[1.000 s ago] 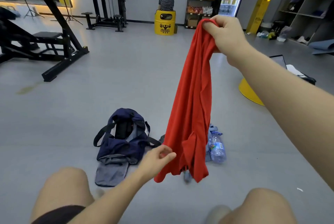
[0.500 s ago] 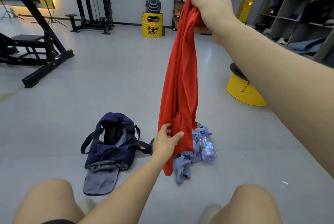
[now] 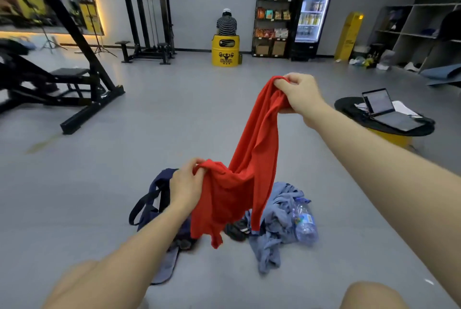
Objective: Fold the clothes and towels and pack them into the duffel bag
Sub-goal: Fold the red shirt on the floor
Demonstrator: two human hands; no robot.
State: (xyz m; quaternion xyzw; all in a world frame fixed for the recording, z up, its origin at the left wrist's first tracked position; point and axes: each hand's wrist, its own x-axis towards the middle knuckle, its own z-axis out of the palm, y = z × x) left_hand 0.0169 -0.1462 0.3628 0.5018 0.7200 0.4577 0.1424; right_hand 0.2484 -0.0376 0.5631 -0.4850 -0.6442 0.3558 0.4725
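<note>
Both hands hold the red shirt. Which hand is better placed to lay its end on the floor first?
Probably the left hand: it grips the red shirt low, nearer the floor, while the right hand holds its end high.

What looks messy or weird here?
A blue cloth lies crumpled on the floor, a bottle on its side next to it. The red shirt hangs bunched, not folded, between the left hand and right hand.
</note>
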